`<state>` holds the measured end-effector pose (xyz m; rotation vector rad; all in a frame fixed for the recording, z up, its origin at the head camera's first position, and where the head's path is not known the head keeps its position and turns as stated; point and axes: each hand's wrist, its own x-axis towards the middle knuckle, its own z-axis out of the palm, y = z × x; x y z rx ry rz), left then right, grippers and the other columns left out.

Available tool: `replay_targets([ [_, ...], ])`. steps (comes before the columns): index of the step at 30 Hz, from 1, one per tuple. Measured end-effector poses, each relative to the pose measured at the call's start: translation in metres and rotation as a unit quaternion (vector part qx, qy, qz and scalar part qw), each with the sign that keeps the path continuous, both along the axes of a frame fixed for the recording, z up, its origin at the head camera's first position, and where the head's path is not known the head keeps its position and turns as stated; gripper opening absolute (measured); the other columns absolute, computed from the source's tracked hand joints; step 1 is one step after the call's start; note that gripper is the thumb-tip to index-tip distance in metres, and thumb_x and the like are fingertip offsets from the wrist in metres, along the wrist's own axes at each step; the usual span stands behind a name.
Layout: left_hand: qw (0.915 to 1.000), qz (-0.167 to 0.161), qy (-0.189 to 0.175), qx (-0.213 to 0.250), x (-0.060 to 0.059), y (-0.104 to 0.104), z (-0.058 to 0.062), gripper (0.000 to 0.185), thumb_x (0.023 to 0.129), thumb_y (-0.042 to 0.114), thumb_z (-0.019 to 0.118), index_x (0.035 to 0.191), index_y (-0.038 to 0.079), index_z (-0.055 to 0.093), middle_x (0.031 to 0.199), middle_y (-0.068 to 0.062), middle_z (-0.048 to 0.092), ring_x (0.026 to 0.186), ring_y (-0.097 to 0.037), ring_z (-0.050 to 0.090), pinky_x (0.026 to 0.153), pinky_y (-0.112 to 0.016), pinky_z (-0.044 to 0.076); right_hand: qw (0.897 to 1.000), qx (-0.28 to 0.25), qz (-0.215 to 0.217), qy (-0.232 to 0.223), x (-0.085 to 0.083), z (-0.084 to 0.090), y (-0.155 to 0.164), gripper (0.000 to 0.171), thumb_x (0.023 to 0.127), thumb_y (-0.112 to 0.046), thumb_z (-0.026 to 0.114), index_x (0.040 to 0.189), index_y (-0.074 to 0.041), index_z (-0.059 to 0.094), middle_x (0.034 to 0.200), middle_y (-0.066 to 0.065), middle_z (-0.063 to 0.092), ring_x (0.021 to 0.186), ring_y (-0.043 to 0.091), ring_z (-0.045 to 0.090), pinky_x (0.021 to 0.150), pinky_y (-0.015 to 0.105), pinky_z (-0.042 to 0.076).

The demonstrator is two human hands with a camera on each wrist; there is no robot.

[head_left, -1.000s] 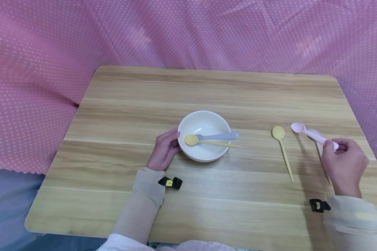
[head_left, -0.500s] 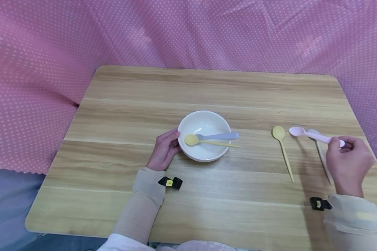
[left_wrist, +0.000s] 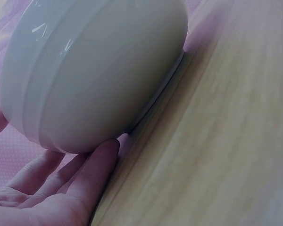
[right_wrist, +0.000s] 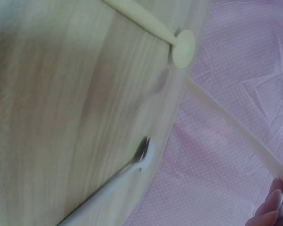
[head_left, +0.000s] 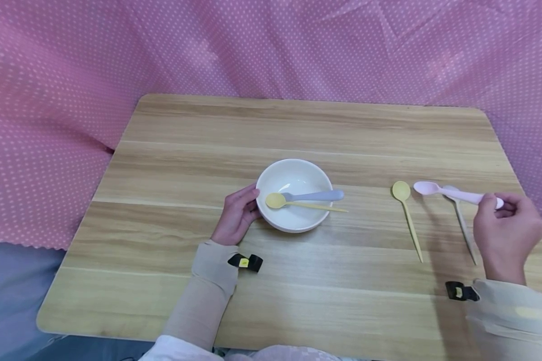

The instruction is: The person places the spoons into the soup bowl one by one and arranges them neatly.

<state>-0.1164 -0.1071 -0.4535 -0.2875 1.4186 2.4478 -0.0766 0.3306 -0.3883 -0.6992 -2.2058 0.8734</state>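
Left hand [head_left: 237, 213] is resting open fingers against the white bowl [head_left: 293, 220], steadying it on the desk [head_left: 298, 281]; right hand [head_left: 506, 235] is pinching the pink spoon [head_left: 451, 193] by its handle end, bowl-end raised above the desk, near a yellow spoon [head_left: 406, 213].

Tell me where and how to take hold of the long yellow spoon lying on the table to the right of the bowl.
Pinch the yellow spoon at the thin handle, about midway or toward its near end, coming from above with thumb and finger on either side. It lies flat on the table, head pointing away, so the near end is likely the easier approach. The right hand is nearest but already holds the pink spoon.
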Motion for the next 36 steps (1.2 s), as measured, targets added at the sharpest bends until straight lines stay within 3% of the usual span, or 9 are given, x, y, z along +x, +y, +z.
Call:
replay_targets([
  [10,1.0000,-0.003,0.004,0.004,-0.001,-0.001,-0.001,0.045,0.091,0.016,0.058,0.134,0.002,0.050,0.130,-0.015,0.056,0.099,-0.017,0.061,0.078,-0.027,0.055,0.999,-0.036,0.006,0.035,-0.003,0.008,-0.008,0.026,0.086,-0.016,0.055,0.072,-0.037,0.051,0.063,-0.020,0.047,0.054,-0.010,0.042,0.053,0.003,0.035],
  [24,1.0000,-0.006,-0.002,-0.002,-0.001,-0.001,-0.001,0.045,0.091,0.017,0.059,0.133,0.003,0.051,0.131,-0.014,0.056,0.101,-0.018,0.060,0.079,-0.028,0.054,0.995,-0.050,0.052,0.070,-0.006,0.016,-0.031,0.026,0.087,-0.012,0.056,0.074,-0.034,0.053,0.065,-0.017,0.049,0.055,-0.006,0.043,0.052,0.006,0.036],
  [36,1.0000,0.000,-0.001,-0.004,0.000,-0.001,-0.002,0.045,0.091,0.018,0.060,0.133,0.005,0.052,0.130,-0.013,0.057,0.099,-0.017,0.061,0.078,-0.028,0.054,0.995,-0.069,0.059,0.043,-0.006,0.019,-0.048,0.024,0.087,-0.014,0.057,0.075,-0.034,0.054,0.069,-0.016,0.050,0.057,-0.004,0.044,0.053,0.007,0.036],
])
